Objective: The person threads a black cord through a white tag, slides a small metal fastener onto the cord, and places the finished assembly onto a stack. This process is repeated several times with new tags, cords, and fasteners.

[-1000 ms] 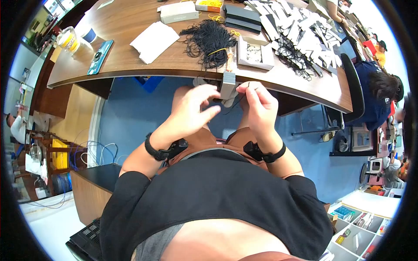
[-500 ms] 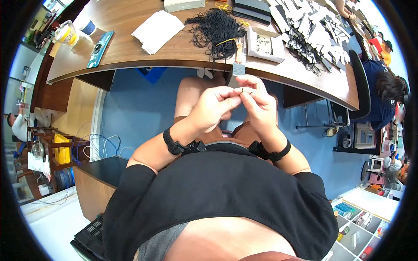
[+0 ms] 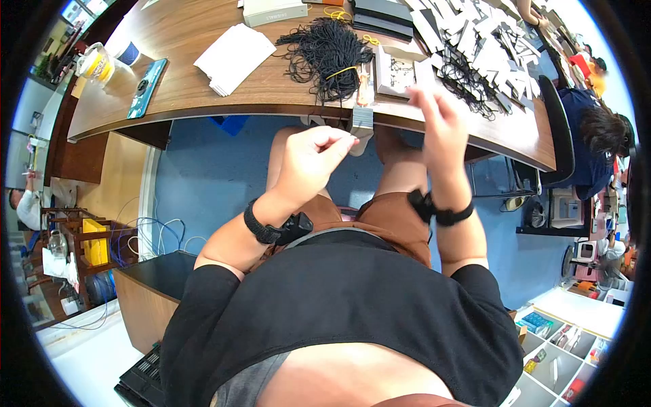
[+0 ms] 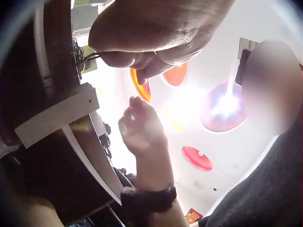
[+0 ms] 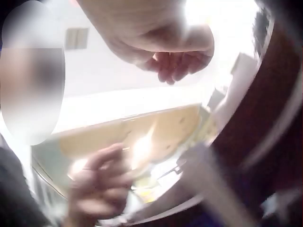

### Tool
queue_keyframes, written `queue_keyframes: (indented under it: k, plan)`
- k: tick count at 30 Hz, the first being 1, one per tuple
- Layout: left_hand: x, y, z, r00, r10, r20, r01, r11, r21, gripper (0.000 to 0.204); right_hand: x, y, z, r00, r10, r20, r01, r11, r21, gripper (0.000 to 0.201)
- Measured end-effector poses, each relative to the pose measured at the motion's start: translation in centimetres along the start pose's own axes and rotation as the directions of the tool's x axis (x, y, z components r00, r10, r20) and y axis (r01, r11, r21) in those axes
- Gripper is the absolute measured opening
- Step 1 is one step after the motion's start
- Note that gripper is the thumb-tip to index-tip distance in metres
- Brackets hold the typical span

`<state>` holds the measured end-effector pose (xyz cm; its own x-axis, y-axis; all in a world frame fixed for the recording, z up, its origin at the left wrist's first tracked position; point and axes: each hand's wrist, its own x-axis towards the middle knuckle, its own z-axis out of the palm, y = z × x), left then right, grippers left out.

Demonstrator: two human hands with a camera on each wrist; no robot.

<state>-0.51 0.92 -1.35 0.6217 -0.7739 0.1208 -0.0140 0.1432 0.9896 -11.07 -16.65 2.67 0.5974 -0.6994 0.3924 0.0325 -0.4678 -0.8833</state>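
Note:
My left hand (image 3: 308, 163) is raised above the lap, its thumb and forefinger pinching a tiny dark piece that looks like a short bit of black cord (image 4: 148, 85). Most of the piece is hidden by the fingers. The right hand (image 3: 444, 129), blurred by motion, is apart from the left, near a white open box (image 3: 392, 90) of small pieces at the desk's front edge. Nothing shows between its loosely bent fingers. Left of the box lies a tangled bundle of black cords (image 3: 319, 54), tied with a yellow band.
A grey striped block (image 3: 362, 121) juts from the desk edge, a tool with an orange-brown handle (image 3: 365, 91) behind it. White cards (image 3: 234, 57), a phone-like teal object (image 3: 146, 89) and a plastic cup (image 3: 95, 66) lie leftward. Many white and black strips (image 3: 481, 51) cover the right side.
The hands met at the fingertips half a second ago, and the small dark piece passed from right to left. The right hand has since moved away toward the white box.

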Motion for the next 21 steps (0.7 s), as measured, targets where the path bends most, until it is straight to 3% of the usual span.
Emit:
queue_keyframes:
  k: [1, 3, 6, 7, 8, 9, 11, 17, 18, 21]
  plan:
    - [0.2, -0.1, -0.2, 1.000, 0.028, -0.015, -0.027, 0.999, 0.039, 0.011, 2.3, 0.9, -0.7, 0.958, -0.285, 0.008, 0.279, 0.933, -0.228, 0.015]
    - [0.5, 0.4, 0.0, 0.999, 0.034, -0.016, -0.033, 0.999, 0.039, 0.011, 5.8, 2.1, -1.6, 0.929, -0.317, 0.194, 0.369, 0.728, -0.577, 0.013]
    - [0.6, 1.0, 0.4, 0.997, 0.081, -0.001, -0.081, 0.996, 0.045, 0.011, 8.5, 4.3, -1.3, 0.915, -0.164, 0.368, 0.398, 0.510, -0.763, 0.018]
    - [0.7, 1.1, 0.5, 0.994, 0.105, 0.005, -0.106, 0.993, 0.047, 0.011, 8.7, 4.3, -0.8, 0.904, -0.134, 0.406, 0.424, 0.405, -0.810, 0.018]
    - [0.8, 1.1, 0.6, 0.995, 0.104, 0.010, -0.104, 0.994, 0.025, 0.011, 8.9, 4.5, -0.2, 0.908, -0.018, 0.419, 0.403, 0.316, -0.859, 0.017]
    - [0.8, 1.1, 0.5, 0.995, 0.101, 0.015, -0.101, 0.995, 0.003, 0.012, 9.3, 5.1, 0.3, 0.901, 0.033, 0.433, 0.408, 0.277, -0.870, 0.012]
    - [0.8, 1.0, 0.4, 0.996, 0.093, 0.016, -0.092, 0.995, -0.025, 0.012, 9.3, 6.0, 0.5, 0.901, -0.071, 0.428, 0.428, 0.312, -0.848, 0.009]
    - [1.1, 0.3, 0.4, 0.996, 0.089, -0.014, -0.089, 0.996, -0.031, 0.013, 9.6, 6.1, 0.6, 0.902, -0.120, 0.414, 0.428, 0.359, -0.829, 0.010]
    - [1.1, 0.2, 0.4, 0.995, 0.098, -0.020, -0.099, 0.995, -0.027, 0.013, 9.7, 6.2, 0.4, 0.895, -0.170, 0.413, 0.447, 0.373, -0.813, 0.010]
    - [1.1, 0.4, 0.1, 0.995, 0.091, -0.040, -0.090, 0.996, 0.027, 0.014, 8.9, 6.1, 0.3, 0.879, -0.431, 0.205, 0.424, 0.505, -0.752, 0.013]
